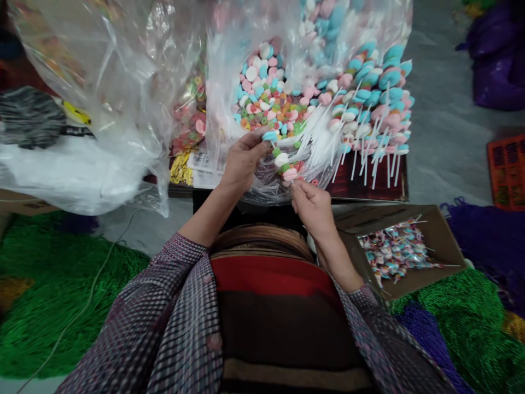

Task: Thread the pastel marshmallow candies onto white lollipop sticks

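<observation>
Between my hands hangs a candy skewer (282, 160) threaded with blue, green, white and pink pieces. My left hand (241, 162) pinches the blue piece at its upper end. At the lower end, beside the pink piece, my right hand (312, 208) has its fingers closed on the skewer. Just beyond them an open clear bag holds loose round and ring-shaped candies (262, 98). White sticks (318, 139) lie bundled at the bag's right side. Further right, several finished candy skewers (379, 109) are piled with their sticks pointing toward me.
A cardboard box (445, 241) with wrapped candies stands at the lower right. Large clear plastic bags (123, 71) cover the table's left. Green stringy bundles (61, 295) lie on the floor on both sides. An orange crate (506, 172) and purple bags (498, 60) are far right.
</observation>
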The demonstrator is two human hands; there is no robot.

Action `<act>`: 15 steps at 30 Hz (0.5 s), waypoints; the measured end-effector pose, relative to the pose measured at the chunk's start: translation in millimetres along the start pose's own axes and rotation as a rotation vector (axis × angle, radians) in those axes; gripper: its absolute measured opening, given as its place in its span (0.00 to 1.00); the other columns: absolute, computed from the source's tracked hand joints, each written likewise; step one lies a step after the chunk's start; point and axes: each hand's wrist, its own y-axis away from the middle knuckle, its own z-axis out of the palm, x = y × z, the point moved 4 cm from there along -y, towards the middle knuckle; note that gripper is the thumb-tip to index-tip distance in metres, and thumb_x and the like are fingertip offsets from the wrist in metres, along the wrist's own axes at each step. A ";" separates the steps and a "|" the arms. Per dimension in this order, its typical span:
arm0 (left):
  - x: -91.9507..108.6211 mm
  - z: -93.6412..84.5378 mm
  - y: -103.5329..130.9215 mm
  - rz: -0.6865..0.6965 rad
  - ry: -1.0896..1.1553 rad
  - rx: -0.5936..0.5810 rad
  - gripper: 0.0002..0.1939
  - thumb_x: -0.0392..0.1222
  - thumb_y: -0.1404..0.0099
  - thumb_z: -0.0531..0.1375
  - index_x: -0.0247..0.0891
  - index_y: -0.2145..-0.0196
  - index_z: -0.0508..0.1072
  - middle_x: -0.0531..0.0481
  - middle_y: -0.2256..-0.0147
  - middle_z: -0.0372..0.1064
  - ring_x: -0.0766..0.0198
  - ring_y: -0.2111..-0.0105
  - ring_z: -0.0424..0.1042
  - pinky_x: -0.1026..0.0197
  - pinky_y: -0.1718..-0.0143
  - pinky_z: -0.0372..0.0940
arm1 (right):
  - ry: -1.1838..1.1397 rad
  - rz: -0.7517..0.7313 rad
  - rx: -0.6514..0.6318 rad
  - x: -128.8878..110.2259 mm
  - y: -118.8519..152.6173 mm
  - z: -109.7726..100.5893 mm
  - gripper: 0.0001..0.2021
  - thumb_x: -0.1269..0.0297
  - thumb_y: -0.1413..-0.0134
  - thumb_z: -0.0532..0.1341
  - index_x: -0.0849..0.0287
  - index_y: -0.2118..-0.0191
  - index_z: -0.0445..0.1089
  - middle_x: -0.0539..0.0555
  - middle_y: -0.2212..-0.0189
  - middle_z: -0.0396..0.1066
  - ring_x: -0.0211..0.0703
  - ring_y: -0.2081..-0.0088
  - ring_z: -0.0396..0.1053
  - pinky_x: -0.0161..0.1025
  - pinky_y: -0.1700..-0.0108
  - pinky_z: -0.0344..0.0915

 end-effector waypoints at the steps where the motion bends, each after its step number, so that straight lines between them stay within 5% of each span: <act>1: -0.4 0.1 -0.2 0.013 -0.011 0.007 0.12 0.30 0.43 0.72 0.39 0.61 0.81 0.52 0.58 0.82 0.55 0.40 0.75 0.48 0.36 0.69 | -0.005 0.004 -0.002 -0.9 0.2 0.1 0.18 0.52 0.35 0.58 0.59 0.65 0.78 0.45 0.81 0.57 0.36 0.75 0.57 0.36 0.70 0.52; 8: -2.5 6.3 5.1 0.117 -0.042 0.052 0.12 0.26 0.42 0.69 0.41 0.63 0.82 0.54 0.59 0.82 0.60 0.46 0.78 0.51 0.38 0.70 | -0.067 0.032 -0.005 -5.1 1.9 5.8 0.18 0.52 0.35 0.57 0.58 0.69 0.75 0.44 0.82 0.55 0.34 0.77 0.53 0.36 0.71 0.51; 15: -6.1 14.0 12.6 0.071 -0.109 0.144 0.11 0.33 0.40 0.69 0.42 0.59 0.82 0.55 0.62 0.82 0.62 0.50 0.79 0.57 0.45 0.73 | -0.103 0.044 0.014 -3.1 3.3 16.4 0.18 0.49 0.35 0.57 0.55 0.72 0.68 0.44 0.84 0.55 0.35 0.78 0.53 0.36 0.74 0.50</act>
